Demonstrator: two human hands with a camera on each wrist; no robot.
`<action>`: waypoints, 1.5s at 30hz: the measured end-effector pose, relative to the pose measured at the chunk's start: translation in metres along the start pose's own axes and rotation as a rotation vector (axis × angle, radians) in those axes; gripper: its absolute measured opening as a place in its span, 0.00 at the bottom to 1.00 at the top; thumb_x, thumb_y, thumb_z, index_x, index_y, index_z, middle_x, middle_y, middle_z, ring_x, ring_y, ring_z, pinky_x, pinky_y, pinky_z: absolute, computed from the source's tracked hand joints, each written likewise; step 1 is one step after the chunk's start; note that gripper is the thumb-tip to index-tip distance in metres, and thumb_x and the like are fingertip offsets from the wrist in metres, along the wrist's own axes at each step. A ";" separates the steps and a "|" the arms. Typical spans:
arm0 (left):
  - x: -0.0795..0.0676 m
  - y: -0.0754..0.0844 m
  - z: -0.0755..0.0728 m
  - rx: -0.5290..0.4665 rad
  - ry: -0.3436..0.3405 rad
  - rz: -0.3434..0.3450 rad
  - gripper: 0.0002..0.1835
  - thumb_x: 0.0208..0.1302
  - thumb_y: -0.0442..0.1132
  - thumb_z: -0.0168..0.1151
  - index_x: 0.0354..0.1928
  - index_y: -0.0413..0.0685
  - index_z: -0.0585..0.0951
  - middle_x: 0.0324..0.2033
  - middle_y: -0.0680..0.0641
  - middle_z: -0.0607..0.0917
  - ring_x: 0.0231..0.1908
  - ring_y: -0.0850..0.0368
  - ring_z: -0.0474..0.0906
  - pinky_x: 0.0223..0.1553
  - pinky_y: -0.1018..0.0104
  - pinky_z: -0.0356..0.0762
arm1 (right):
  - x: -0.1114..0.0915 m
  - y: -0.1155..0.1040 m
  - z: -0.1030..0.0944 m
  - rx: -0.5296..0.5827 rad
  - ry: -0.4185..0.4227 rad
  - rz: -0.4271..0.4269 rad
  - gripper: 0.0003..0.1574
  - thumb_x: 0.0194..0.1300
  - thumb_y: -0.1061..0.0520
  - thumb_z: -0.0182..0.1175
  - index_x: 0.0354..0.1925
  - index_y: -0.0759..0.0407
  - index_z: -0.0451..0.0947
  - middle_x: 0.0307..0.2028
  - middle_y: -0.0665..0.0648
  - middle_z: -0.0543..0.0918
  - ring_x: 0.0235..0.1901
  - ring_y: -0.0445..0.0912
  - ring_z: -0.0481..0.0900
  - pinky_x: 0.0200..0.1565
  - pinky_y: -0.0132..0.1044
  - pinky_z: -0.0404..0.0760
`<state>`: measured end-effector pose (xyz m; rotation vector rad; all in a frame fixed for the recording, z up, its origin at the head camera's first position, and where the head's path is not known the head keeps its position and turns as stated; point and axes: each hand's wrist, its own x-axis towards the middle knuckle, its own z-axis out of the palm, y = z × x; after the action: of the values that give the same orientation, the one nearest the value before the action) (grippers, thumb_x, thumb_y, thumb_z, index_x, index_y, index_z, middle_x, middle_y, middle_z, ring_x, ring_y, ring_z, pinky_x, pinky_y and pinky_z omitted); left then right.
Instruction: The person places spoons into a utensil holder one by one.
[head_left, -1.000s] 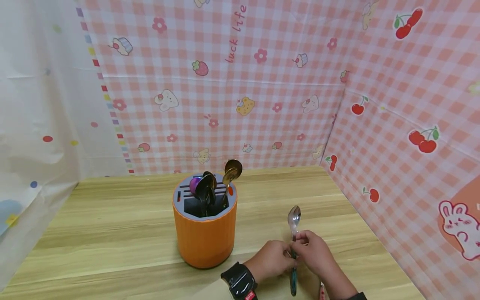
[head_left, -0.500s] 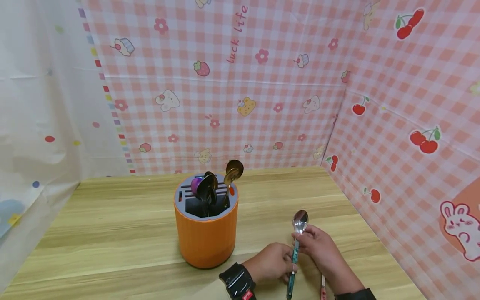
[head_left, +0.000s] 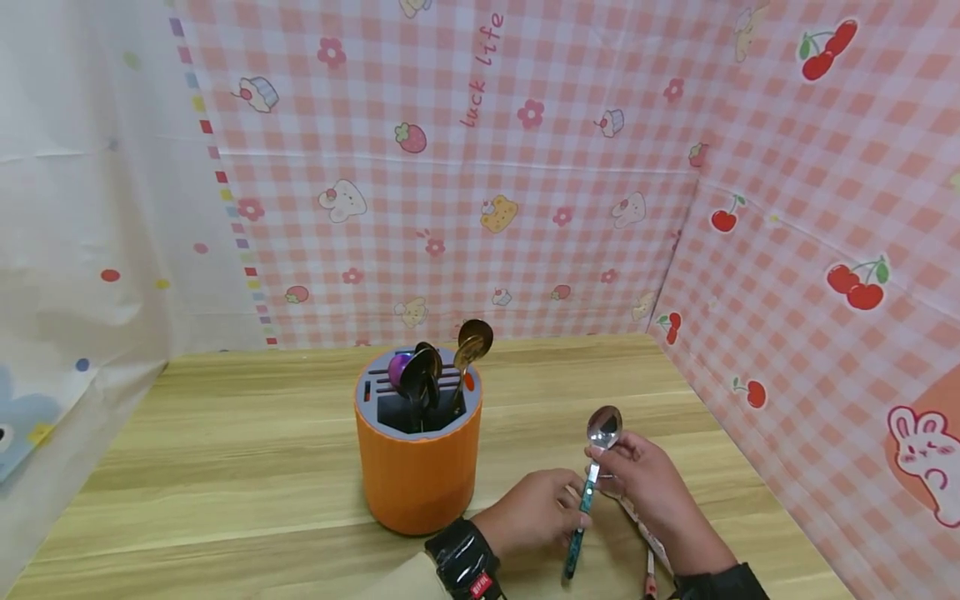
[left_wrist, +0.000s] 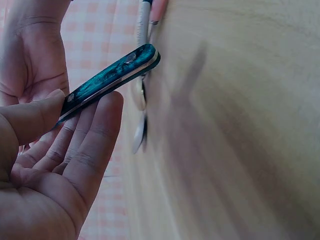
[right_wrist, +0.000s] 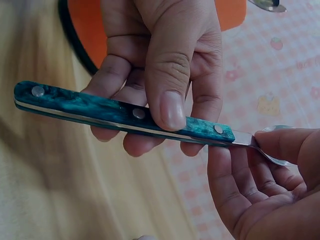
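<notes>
A spoon with a marbled teal handle and a shiny metal bowl is held between both hands above the table. My right hand pinches its neck just below the bowl. Lower down, my left hand grips the handle; in the right wrist view the left thumb lies on the handle, with fingers on the other side. The riveted end of the teal handle sticks out past the left fingers in the left wrist view. Behind the right hand, part of a pink-handled utensil shows on the table.
An orange holder with a grey slotted top stands left of the hands. Several dark, gold and purple spoons stand in it. Another utensil, with a pale handle, lies on the wooden table. Checked cloth hangs behind.
The spoon has turned from nearly edge-on to bowl facing up, and its handle end has swung left. Both hands have risen slightly, uncovering more of the utensils beneath the right hand.
</notes>
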<state>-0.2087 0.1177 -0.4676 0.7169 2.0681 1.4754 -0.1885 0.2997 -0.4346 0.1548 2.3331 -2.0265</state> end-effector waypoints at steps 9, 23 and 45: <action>-0.004 0.014 -0.014 0.013 0.005 0.002 0.09 0.61 0.33 0.68 0.42 0.49 0.79 0.26 0.53 0.85 0.23 0.55 0.82 0.25 0.63 0.82 | 0.003 -0.019 0.005 -0.025 -0.020 -0.020 0.21 0.70 0.57 0.59 0.54 0.71 0.71 0.43 0.54 0.86 0.42 0.48 0.82 0.43 0.40 0.84; -0.019 0.038 -0.036 0.020 0.042 0.000 0.10 0.63 0.35 0.66 0.46 0.51 0.80 0.28 0.51 0.88 0.24 0.57 0.84 0.29 0.63 0.82 | 0.005 -0.051 0.022 -0.045 -0.046 -0.128 0.17 0.68 0.56 0.62 0.45 0.69 0.72 0.33 0.52 0.84 0.40 0.50 0.81 0.42 0.43 0.85; -0.047 0.065 -0.072 0.152 0.100 0.105 0.15 0.64 0.36 0.66 0.52 0.47 0.82 0.29 0.50 0.89 0.24 0.59 0.83 0.28 0.66 0.81 | 0.009 -0.095 0.050 -0.053 -0.111 -0.232 0.21 0.66 0.50 0.65 0.45 0.66 0.73 0.34 0.54 0.83 0.40 0.51 0.82 0.44 0.45 0.84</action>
<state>-0.2130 0.0543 -0.3804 0.8373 2.2690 1.4478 -0.2086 0.2377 -0.3493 -0.2357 2.4301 -2.0061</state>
